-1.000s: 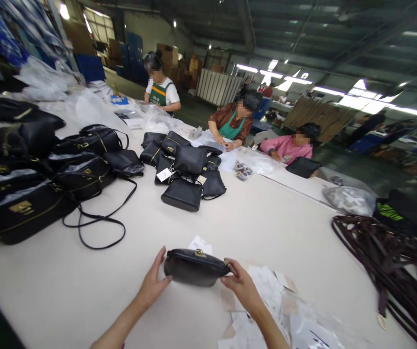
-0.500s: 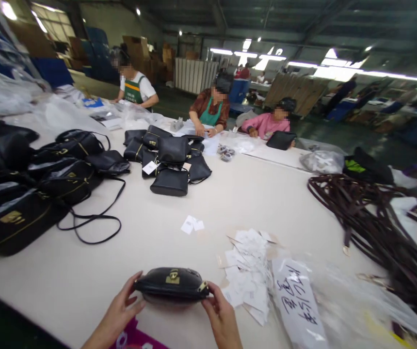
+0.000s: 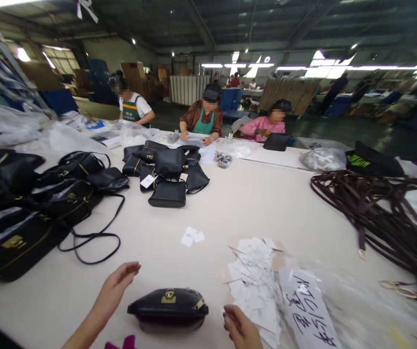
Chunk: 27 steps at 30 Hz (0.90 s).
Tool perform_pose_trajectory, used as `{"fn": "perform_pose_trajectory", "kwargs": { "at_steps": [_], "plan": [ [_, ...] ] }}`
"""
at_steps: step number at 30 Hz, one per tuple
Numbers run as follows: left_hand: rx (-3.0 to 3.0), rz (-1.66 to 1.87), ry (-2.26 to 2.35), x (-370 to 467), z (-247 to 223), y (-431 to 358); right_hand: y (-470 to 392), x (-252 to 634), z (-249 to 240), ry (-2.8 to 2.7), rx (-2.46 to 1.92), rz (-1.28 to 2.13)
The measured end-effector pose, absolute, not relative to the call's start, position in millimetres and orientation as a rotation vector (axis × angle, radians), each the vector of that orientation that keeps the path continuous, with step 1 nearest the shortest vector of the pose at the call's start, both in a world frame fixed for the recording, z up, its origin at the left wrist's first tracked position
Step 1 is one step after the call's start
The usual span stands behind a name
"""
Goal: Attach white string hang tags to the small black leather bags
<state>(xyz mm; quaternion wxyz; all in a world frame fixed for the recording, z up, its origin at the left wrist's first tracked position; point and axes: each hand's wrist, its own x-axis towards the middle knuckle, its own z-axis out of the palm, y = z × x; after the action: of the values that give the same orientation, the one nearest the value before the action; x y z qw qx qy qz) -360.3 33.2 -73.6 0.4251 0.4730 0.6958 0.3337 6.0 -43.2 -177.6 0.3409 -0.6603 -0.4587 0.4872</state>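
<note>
A small black handbag [image 3: 168,310] with a gold clasp and a gold zip pull stands on the pale table in front of me. My left hand [image 3: 119,281] is off the bag, above its left side, with fingers stretched out and nothing in them. To the bag's right, my right hand [image 3: 240,327] is apart from it, fingers loosely curved and holding nothing. A heap of white and tan paper tags [image 3: 254,276] lies close to my right hand. A few loose white tags [image 3: 191,236] lie beyond the bag.
Black bags [image 3: 170,162] are piled mid-table, and larger black bags [image 3: 15,237] with a looped strap crowd the left. Dark brown straps [image 3: 361,208] lie tangled at right, near plastic wrap with a handwritten label [image 3: 308,308]. Several co-workers sit or stand across the table.
Both hands have let go of the black handbag and moved apart, the left one upward, the right one outward. The bag now stands alone on the table. The view has tilted up slightly.
</note>
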Motion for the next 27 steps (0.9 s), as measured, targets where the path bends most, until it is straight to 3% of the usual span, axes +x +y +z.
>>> {"fn": "perform_pose_trajectory", "kwargs": {
  "at_steps": [7,16,21,27],
  "plan": [
    [1.538,0.546,1.621,-323,-95,101,49,-6,-171,-1.575,-1.694,1.112],
    [2.038,-0.096,1.376,-260,-156,181,187,-67,-194,-1.898,-1.864,0.754],
    [2.115,-0.270,1.321,-244,-192,183,203,-74,-208,-1.982,-1.937,0.724],
    [2.158,-0.299,1.280,-242,-202,173,202,-62,-212,-1.908,-1.858,0.849]
  ]
}}
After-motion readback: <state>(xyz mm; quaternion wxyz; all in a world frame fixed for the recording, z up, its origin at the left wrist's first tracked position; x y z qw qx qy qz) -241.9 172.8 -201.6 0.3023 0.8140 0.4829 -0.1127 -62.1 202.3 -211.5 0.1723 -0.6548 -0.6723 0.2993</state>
